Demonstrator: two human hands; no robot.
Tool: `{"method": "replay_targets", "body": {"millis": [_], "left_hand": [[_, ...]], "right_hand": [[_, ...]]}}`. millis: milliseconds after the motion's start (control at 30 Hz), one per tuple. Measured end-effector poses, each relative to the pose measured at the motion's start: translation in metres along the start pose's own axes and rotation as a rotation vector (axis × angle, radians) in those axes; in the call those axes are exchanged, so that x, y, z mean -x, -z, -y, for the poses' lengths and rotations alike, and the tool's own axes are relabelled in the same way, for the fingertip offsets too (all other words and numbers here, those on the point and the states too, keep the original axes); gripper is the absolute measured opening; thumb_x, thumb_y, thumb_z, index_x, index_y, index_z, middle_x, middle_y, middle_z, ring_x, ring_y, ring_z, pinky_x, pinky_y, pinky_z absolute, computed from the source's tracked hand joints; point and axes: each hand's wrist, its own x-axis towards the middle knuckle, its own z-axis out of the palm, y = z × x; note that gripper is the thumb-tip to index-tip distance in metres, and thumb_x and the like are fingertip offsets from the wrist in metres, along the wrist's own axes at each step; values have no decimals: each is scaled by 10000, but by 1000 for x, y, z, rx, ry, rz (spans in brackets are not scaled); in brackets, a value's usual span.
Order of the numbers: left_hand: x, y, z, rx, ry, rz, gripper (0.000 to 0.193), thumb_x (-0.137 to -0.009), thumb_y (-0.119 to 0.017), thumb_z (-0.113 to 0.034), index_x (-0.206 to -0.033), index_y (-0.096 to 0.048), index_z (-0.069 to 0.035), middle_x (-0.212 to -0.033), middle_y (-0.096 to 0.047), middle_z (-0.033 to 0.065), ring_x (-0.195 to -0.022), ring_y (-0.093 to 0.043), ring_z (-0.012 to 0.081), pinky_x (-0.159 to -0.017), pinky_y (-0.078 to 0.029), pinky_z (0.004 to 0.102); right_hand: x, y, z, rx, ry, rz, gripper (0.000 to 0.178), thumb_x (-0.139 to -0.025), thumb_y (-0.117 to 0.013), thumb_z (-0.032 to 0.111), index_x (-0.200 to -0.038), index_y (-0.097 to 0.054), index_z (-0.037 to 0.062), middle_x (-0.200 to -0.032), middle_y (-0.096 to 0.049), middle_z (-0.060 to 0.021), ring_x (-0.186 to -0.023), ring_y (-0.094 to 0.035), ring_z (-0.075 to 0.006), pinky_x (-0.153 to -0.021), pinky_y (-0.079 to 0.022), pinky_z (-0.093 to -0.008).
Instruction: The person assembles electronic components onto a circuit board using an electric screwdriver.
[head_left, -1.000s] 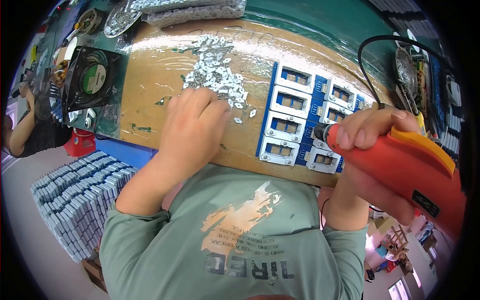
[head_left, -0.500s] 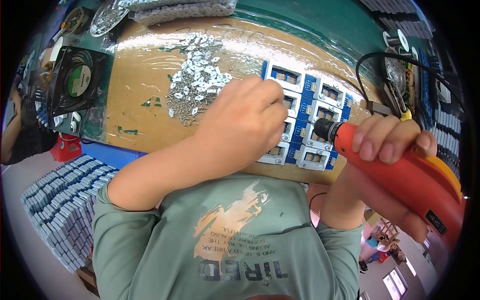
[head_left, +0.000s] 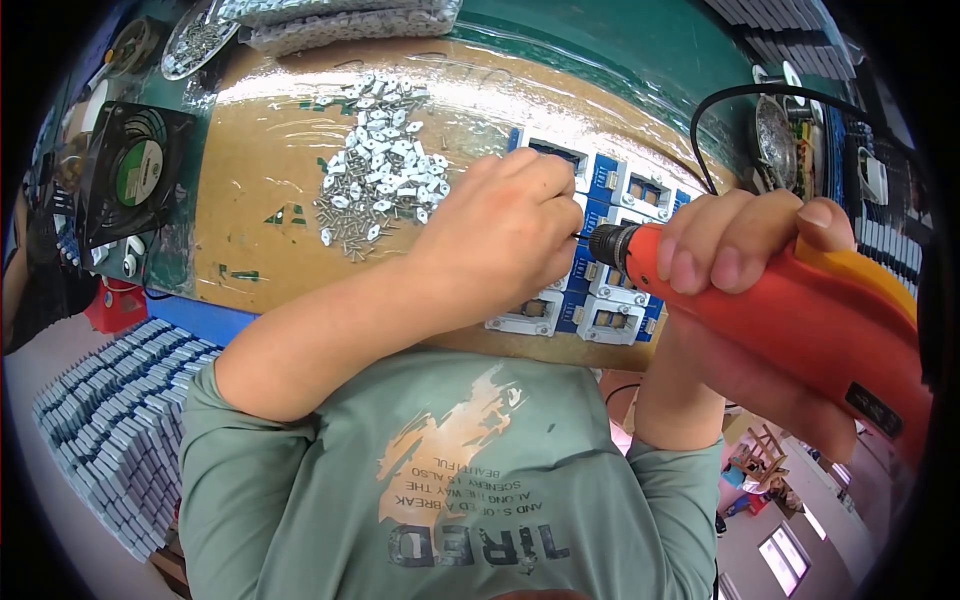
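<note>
My right hand [head_left: 745, 245] is wrapped round a red electric screwdriver [head_left: 800, 345] with a black chuck and a yellow lever. Its tip points left and meets the fingers of my left hand [head_left: 510, 225], over a group of blue circuit boards [head_left: 606, 178] with white rectangular frames [head_left: 645, 192]. The left fingers are closed in a pinch; what they hold, if anything, is hidden behind the back of the hand. Left of that hand lies a loose pile of small white plastic pieces [head_left: 385, 145] and silver screws [head_left: 350, 230].
A black fan [head_left: 140, 170] stands at the left, below a dish of screws [head_left: 198, 45]. Bagged parts [head_left: 350, 25] lie at the far edge. A black cable [head_left: 705, 105] arches at the right. Stacked pale blocks [head_left: 130, 430] fill the lower left.
The screwdriver has moved left, from over the right column of frames to the fingers of my left hand. My left hand stays pinched near the boards. The view has shifted slightly.
</note>
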Motion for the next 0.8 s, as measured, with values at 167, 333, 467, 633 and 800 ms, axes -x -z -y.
{"method": "replay_targets", "body": {"millis": [167,333,467,633,800], "left_hand": [[-2,-1,0,26,-2,6,131,-763,-753,-92,-874,-695,-53,-958,-610,59,-959,-603,285,-864,-480,427],[1,-2,2,27,22,8,127,-765,-755,-109,-874,-711,-58,-961,-613,63,-965,-599,289,-876,-480,425],[3,-3,2,27,41,26,126,-782,-750,-151,-879,-732,-72,-951,-607,71,-985,-594,287,-904,-475,424],[4,-4,2,11,35,11,129,-796,-738,-167,-885,-734,-74,-943,-598,78,-994,-590,294,-918,-469,428],[4,-2,1,-1,41,18,130,-794,-736,-164,-878,-724,-65,-951,-602,86,-1007,-591,301,-931,-466,435]], "right_hand": [[-11,9,-3,-25,11,127,1227,-657,-718,900,-1458,-425,18,-1042,-584,-97,-847,-612,-236,-725,-530,-367],[-19,-2,-17,-57,51,159,1240,-631,-711,914,-1426,-445,1,-1017,-589,-116,-830,-615,-250,-726,-537,-366],[-21,-4,-19,-61,59,249,1232,-617,-709,919,-1393,-473,-9,-996,-595,-136,-811,-609,-253,-719,-534,-362],[-18,-3,-22,-62,44,182,1240,-619,-695,929,-1396,-479,-12,-993,-600,-135,-805,-607,-253,-713,-533,-364],[-3,-15,-26,-43,66,72,1255,-637,-669,937,-1429,-470,-14,-982,-605,-122,-792,-605,-246,-702,-532,-364]]}}
